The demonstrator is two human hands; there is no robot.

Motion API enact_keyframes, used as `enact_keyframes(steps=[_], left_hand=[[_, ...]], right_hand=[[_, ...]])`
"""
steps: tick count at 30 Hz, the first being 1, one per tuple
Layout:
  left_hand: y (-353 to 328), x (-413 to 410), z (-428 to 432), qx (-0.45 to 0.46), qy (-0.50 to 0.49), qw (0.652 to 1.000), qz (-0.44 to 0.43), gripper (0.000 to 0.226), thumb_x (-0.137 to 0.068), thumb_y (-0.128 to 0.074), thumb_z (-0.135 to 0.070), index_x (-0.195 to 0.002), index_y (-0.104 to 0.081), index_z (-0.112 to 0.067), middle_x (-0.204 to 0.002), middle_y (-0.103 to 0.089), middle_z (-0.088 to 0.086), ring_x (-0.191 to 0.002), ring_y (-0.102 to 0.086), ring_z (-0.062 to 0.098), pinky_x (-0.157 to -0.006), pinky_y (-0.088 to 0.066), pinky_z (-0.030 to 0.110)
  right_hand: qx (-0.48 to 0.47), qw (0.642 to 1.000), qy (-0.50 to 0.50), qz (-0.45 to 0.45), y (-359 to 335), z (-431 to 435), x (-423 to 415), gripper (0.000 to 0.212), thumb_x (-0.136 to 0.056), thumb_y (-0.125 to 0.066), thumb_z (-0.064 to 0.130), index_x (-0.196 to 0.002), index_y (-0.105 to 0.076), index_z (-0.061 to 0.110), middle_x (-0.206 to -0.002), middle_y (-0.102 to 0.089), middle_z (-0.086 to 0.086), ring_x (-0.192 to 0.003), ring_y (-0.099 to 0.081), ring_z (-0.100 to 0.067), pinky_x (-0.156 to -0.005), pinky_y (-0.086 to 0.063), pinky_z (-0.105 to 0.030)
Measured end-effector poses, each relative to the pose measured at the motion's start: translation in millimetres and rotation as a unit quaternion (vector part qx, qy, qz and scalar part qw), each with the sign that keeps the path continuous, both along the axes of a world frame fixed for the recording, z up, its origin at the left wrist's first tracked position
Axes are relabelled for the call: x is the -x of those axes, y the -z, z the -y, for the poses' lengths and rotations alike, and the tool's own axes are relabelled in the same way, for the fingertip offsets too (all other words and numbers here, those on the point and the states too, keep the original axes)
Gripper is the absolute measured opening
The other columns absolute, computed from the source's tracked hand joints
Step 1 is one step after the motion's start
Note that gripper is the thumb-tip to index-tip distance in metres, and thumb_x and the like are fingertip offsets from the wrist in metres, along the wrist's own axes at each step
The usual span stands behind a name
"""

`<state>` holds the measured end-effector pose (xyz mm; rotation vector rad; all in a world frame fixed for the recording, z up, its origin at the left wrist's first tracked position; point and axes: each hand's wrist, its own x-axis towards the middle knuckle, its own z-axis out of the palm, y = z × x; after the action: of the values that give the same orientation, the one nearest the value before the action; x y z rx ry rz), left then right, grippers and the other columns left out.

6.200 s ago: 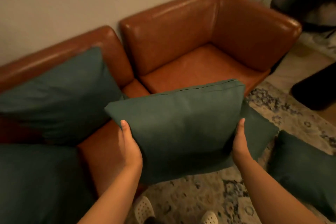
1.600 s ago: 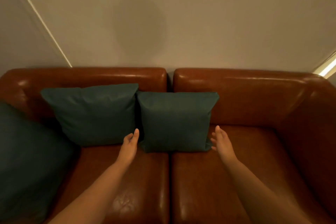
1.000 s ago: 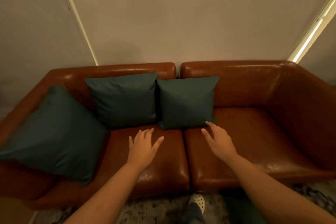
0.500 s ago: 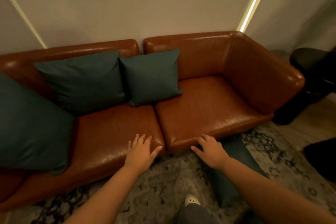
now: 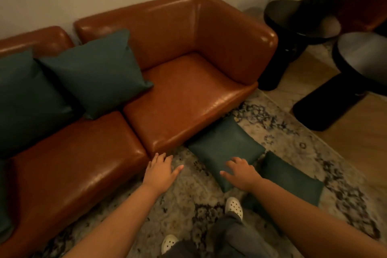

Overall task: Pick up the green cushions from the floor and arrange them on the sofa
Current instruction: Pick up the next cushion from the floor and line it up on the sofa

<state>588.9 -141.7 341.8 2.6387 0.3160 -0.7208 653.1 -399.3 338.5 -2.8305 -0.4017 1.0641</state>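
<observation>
1. Head view is looking down at a brown leather two-seat sofa (image 5: pixel 188 94) standing against a pale wall, with a patterned grey rug (image 5: pixel 293 142) lying in front of it.
2. Two dark green square fabric cushions are leaning on the sofa's backrest: one (image 5: pixel 96 73) near the seam between the seats, a larger-looking one (image 5: pixel 25 98) beside it toward the sofa's far end, the two touching.
3. A third green cushion (image 5: pixel 222 146) is lying flat on the rug, just in front of the sofa's seat edge, one corner tucking under it.
4. A fourth green cushion (image 5: pixel 293 178) is lying on the rug farther out from the sofa, just beside the third.
5. Left hand (image 5: pixel 160 170) is hovering by the sofa's front edge, fingers spread, holding nothing.
6. Right hand (image 5: pixel 240 170) is reaching over the third cushion, fingers spread wide; contact unclear.
7. White perforated clogs (image 5: pixel 234 205) are standing on the rug.
8. Two black round stools (image 5: pixel 293 33) are standing beyond the sofa's arm.
</observation>
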Motion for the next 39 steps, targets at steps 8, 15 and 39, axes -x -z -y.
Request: enact_keyframes(steps=[8,15,39], left_hand=[[14,-56,84,0.002,0.039,0.999,-0.035,0.071,-0.094,-0.031,-0.061,-0.148,-0.029,-0.016,-0.157,-0.021,0.008,-0.147,-0.008,0.026,-0.119,-0.015,0.039],[36,-102,146,-0.002,0.057,0.994,-0.089,0.071,-0.094,-0.031,-0.06,-0.147,-0.03,-0.014,-0.156,-0.022,0.011,-0.146,-0.01,0.028,-0.118,-0.016,0.04],[148,-194,219,0.041,0.013,0.986,-0.162,0.066,-0.095,-0.042,-0.051,-0.145,-0.034,-0.008,-0.148,-0.035,0.02,-0.138,-0.028,0.033,-0.112,-0.025,0.037]], right_hand=[[0.002,0.998,0.039,-0.043,33,100,-46,0.061,-0.096,-0.035,0.057,-0.145,-0.036,0.02,-0.152,-0.029,-0.01,-0.139,-0.026,-0.03,-0.11,-0.031,-0.048],[0.006,0.994,0.052,-0.092,54,169,-87,0.053,-0.097,-0.037,0.052,-0.14,-0.041,0.021,-0.143,-0.037,-0.01,-0.134,-0.032,-0.03,-0.106,-0.035,-0.046],[-0.013,0.992,0.057,-0.115,136,223,-192,0.056,-0.099,-0.039,0.046,-0.146,-0.033,0.016,-0.148,-0.033,-0.013,-0.136,-0.029,-0.034,-0.108,-0.034,-0.048]])
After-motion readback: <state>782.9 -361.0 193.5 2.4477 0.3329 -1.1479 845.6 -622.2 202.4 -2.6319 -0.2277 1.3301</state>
